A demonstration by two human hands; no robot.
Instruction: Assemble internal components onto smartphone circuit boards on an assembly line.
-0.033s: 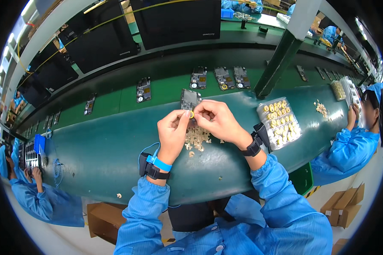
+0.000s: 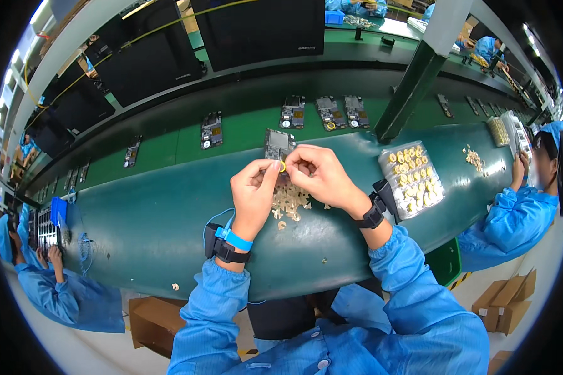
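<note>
Both my hands meet over the green worktop [image 2: 150, 231], pinching a small round part with a yellow rim [image 2: 282, 167]. My left hand [image 2: 254, 190] grips it between thumb and forefinger. The fingertips of my right hand [image 2: 322, 178] close at its right edge, hiding much of it. Just beyond my fingers lies a dark circuit board [image 2: 278, 142] with a grey metal cover. Below the hands is a heap of pale, torn-looking scraps [image 2: 288, 201]. Right of my right wrist, a clear plastic tray [image 2: 410, 215] holds rows of yellow round parts.
Behind the worktop, a green conveyor belt [image 2: 169, 140] carries spaced circuit boards [image 2: 211, 130]. A green post [image 2: 413, 87] rises at the belt's near edge. Co-workers in blue sit left [image 2: 69, 300] and right [image 2: 507, 219]. More scraps [image 2: 473, 160] lie far right. Dark monitors [image 2: 256, 37] stand behind.
</note>
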